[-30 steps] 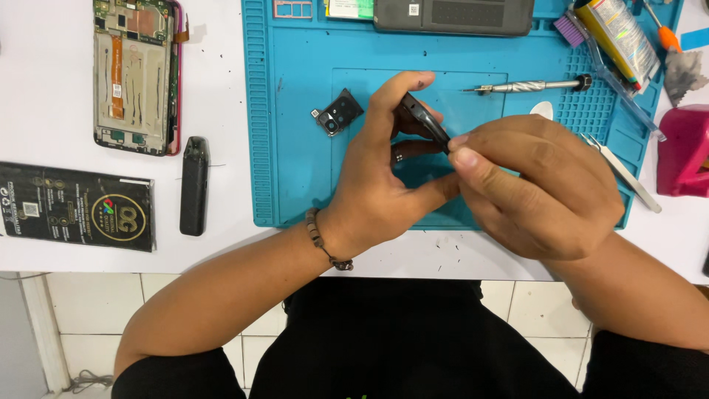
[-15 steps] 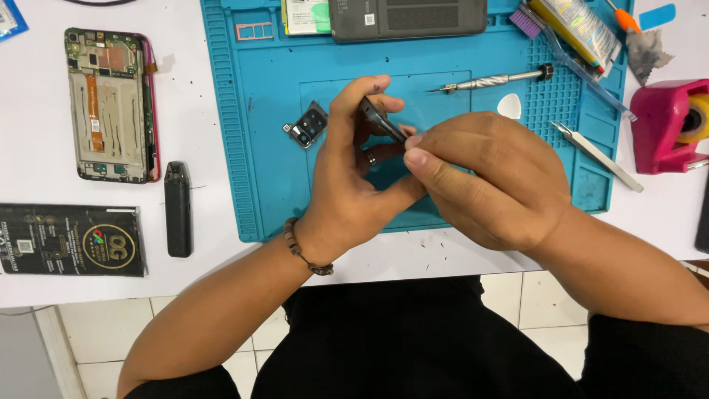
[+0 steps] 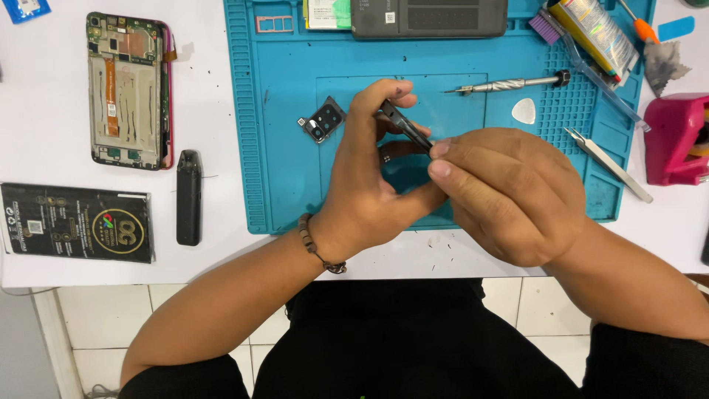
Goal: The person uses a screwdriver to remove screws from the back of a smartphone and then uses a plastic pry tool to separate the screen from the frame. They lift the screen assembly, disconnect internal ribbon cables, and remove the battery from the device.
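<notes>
Both of my hands meet over the blue work mat (image 3: 281,148). My left hand (image 3: 377,177) pinches a small thin dark part (image 3: 402,124) between thumb and fingers, held edge-on above the mat. My right hand (image 3: 509,196) is closed beside it, with its thumb and forefinger on the same part's lower end. What lies behind the fingers is hidden. A small dark camera module (image 3: 323,120) rests on the mat just left of my left hand.
An opened phone (image 3: 127,89) lies at the left on the white table (image 3: 44,111), with a black box (image 3: 77,222) and a slim black device (image 3: 189,196) below it. A screwdriver (image 3: 509,83), white pick (image 3: 523,111), tweezers (image 3: 607,163) and pink holder (image 3: 676,140) lie right.
The view has shifted, so everything sits lower and further left in the frame. My hands stay together on the small dark part, with its angle slightly turned.
</notes>
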